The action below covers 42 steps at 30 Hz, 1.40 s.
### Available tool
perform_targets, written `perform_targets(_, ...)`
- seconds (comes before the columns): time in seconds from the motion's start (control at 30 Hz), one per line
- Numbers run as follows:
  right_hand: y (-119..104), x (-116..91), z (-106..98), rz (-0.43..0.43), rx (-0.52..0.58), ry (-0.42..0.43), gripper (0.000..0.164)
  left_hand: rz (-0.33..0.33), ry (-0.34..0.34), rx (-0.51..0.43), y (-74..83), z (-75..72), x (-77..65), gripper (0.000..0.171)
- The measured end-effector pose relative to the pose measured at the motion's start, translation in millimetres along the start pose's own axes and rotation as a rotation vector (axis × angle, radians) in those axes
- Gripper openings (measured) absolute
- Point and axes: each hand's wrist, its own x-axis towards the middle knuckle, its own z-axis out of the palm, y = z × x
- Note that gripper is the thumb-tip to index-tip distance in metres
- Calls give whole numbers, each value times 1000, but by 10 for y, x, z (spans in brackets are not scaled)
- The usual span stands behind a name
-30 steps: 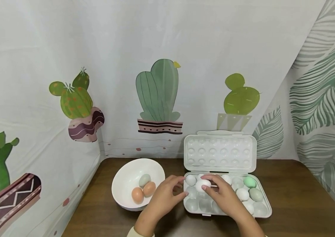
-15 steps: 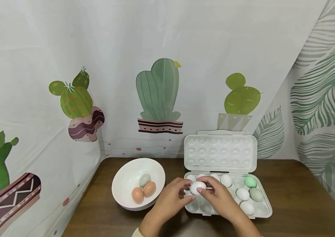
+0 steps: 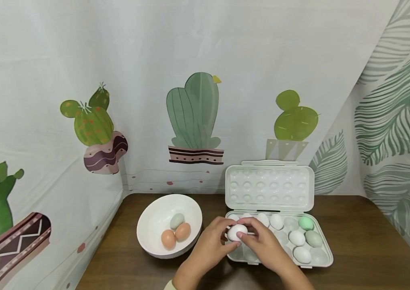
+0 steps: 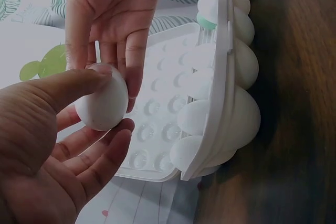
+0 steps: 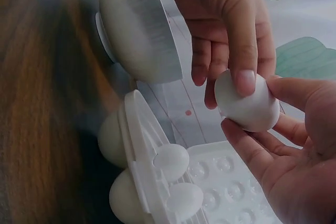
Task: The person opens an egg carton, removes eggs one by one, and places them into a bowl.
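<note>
White egg (image 3: 235, 232), L hand (image 3: 210, 243) + R hand (image 3: 263, 243) holding

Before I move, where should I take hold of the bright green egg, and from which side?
I'd come from above and pinch the bright green egg by its upper sides, with one fingertip on the left. Its rounded top is uncovered and an empty pocket lies to its left, while the grey-green egg sits in front and the raised lid stands behind.

Found white egg (image 3: 236, 233) shifted toward left hand (image 3: 212, 241) since one second ago; noted grip changed from right hand (image 3: 264, 241) alone to both hands.
</note>
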Motion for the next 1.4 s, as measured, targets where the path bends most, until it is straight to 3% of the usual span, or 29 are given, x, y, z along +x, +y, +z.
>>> perform_targets(0.3,0,2,37,28,13,-9,30,9,-2,62,-8,-27,-11,42)
perform_targets(0.6,8,12,38,1,-25,-13,31,5,4,90,-5,-44,-1,42)
perform_targets(0.93,22,2,37,-56,-127,21,30,-27,16,103,-33,-104,4,39)
perform_targets(1.4,84,12,14,-14,-315,55,33,-51,86,123,-83,-261,13,44)
